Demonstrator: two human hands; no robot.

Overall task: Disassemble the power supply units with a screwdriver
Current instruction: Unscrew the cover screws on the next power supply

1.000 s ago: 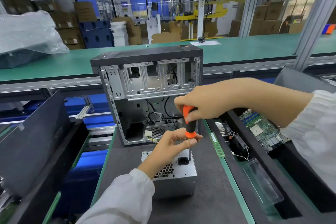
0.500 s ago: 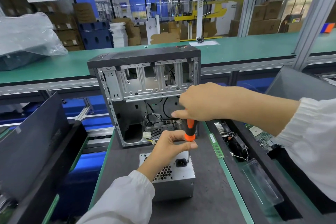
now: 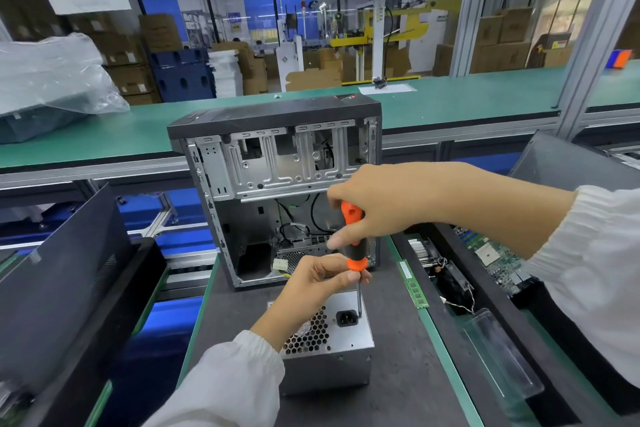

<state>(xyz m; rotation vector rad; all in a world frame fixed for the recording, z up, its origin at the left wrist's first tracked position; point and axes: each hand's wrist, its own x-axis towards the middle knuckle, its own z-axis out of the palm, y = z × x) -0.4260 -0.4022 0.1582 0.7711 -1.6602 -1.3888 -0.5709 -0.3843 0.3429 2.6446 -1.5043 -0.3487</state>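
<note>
A silver power supply unit [image 3: 332, 354] stands on the dark mat, its honeycomb vent and black power socket facing up. An orange and black screwdriver [image 3: 354, 239] stands upright over it, the tip set at the top face just right of the socket. My right hand [image 3: 377, 201] grips the handle from above. My left hand [image 3: 318, 281] pinches the lower end of the handle, where the shaft begins, and hides part of the vent.
An open computer case [image 3: 277, 191] stands upright just behind the unit. A green memory stick [image 3: 414, 282] lies on the strip to the right. Black bins at right hold a fan with heatsink [image 3: 446, 270] and a motherboard [image 3: 495, 253]. A dark panel [image 3: 59, 274] leans at left.
My right hand has shifted its grip around the handle, and more orange shows above its fingers than half a second ago. My left hand and the unit have stayed in place.
</note>
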